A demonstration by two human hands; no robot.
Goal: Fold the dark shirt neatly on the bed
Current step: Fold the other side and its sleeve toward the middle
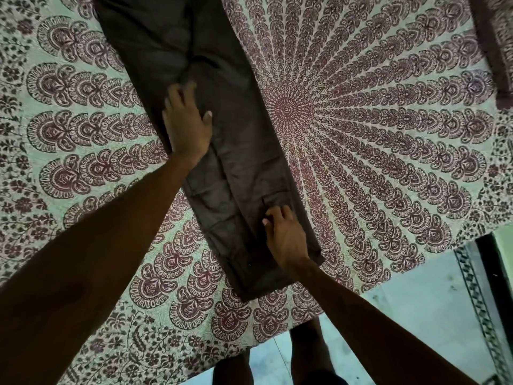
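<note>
The dark shirt (238,151) lies on the bed as a long narrow strip, folded lengthwise, running from the top left down to the near edge. My left hand (187,120) rests flat on its left side near the middle, fingers spread over a fold. My right hand (286,234) presses on the lower right part of the strip, fingertips bent onto the cloth by a small seam. Neither hand lifts any fabric.
The bed wears a pale sheet with a maroon mandala print (388,112). A patterned pillow (497,37) sits at the top right. The bed's near edge borders a light tiled floor (416,307), where my bare feet (308,354) stand.
</note>
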